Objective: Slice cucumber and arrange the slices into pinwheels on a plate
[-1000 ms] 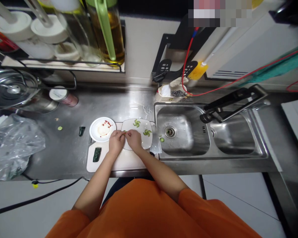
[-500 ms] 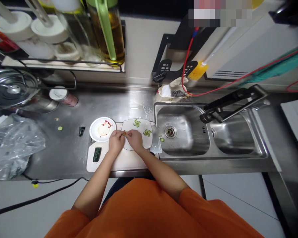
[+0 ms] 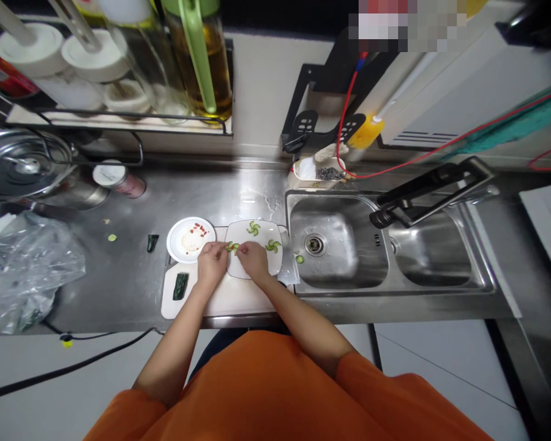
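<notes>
Garnish (image 3: 232,247), green, at the left edge of the square plate (image 3: 275,262), sits between left hand (image 3: 211,263) and right hand (image 3: 253,260), fingers of both bunched, their grip too small to tell, neither clearly nearer, long axis unclear.

The squarish plate (image 3: 237,233) is white with a dark edge line, its cucumber slices (image 3: 272,247) green. The round plate (image 3: 172,242) is white, its small bits (image 3: 202,231) red.

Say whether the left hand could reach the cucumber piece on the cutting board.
Probably yes: the cucumber piece lies uncovered on the cutting board near the left hand, with nothing visibly between.
</notes>
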A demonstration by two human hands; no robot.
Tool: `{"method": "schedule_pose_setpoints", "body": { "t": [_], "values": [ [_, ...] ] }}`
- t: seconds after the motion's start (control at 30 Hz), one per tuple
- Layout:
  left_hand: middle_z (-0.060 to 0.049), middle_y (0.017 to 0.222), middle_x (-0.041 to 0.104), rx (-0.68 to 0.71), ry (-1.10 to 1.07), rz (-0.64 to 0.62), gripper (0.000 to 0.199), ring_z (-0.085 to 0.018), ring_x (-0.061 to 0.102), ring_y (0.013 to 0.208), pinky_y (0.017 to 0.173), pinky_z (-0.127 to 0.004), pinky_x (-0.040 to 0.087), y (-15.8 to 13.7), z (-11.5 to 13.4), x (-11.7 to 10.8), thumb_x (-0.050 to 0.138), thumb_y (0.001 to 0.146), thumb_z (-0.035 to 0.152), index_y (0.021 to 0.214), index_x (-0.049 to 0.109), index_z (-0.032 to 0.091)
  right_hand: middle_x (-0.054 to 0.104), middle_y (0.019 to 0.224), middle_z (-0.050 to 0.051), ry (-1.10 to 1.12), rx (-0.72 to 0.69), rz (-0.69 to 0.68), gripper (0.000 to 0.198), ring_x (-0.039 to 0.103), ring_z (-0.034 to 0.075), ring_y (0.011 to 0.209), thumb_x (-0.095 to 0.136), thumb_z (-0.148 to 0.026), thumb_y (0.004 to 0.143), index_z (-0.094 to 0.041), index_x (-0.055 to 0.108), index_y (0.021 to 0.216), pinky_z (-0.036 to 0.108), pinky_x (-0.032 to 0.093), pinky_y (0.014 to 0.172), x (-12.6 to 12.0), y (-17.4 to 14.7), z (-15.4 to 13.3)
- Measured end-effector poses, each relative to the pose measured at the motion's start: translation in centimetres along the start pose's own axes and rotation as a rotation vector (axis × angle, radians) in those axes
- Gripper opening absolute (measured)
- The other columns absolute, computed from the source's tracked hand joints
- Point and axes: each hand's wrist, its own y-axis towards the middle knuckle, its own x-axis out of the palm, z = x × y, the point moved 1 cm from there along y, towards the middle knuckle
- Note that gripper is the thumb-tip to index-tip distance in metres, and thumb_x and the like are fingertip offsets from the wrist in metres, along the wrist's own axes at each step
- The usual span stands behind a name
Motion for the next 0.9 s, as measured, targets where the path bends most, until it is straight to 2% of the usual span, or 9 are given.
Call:
{"method": "schedule_pose_setpoints", "body": {
  "t": [0.23,0.4,0.7,0.9],
  "values": [
    [-0.01,0.092,0.067,-0.308,0.205,0.183,0.03,-0.021,0.06,0.084,0.085,-0.034,0.046,1.8,-2.3,-2.6,0.052,0.076,0.032,0.095,0.07,0.017,0.064,0.077,0.0,0.063,0.07,-0.042,0.011,0.056,0.013,0.073,0.056,-0.015,0.075,-0.018,0.066,0.074,0.024,0.041,0.067,-1.0,-0.5,0.3],
    [-0.009,0.092,0.068,-0.451,0.259,0.193,0.027,-0.022,0.059,0.084,0.081,-0.032,0.045,3.4,-2.9,-3.1,0.054,0.074,0.035,0.087,0.071,0.019,0.066,0.078,0.001,0.043,0.066,-0.049,0.01,0.056,0.014,0.075,0.057,-0.015,0.074,-0.018,0.067,0.074,0.025,0.041,0.071,-1.2,-0.8,0.5],
    [-0.011,0.081,0.069,-0.554,0.296,0.079,0.029,-0.021,0.059,0.07,0.071,-0.032,0.042,5.7,-2.4,-2.2,0.053,0.074,0.041,0.08,0.07,0.019,0.065,0.075,0.001,0.0,0.047,-0.062,0.011,0.056,0.015,0.075,0.056,-0.015,0.074,-0.018,0.067,0.071,0.026,0.041,0.071,-1.8,-1.0,0.2],
    [-0.012,0.08,0.069,-0.53,0.302,0.085,0.03,-0.021,0.058,0.069,0.069,-0.032,0.042,5.7,-2.4,-2.1,0.049,0.074,0.038,0.078,0.071,0.018,0.066,0.074,0.0,0.025,0.053,-0.051,0.013,0.056,0.014,0.073,0.055,-0.015,0.075,-0.018,0.067,0.071,0.025,0.04,0.07,-2.4,-1.1,0.2]
  ]
}}
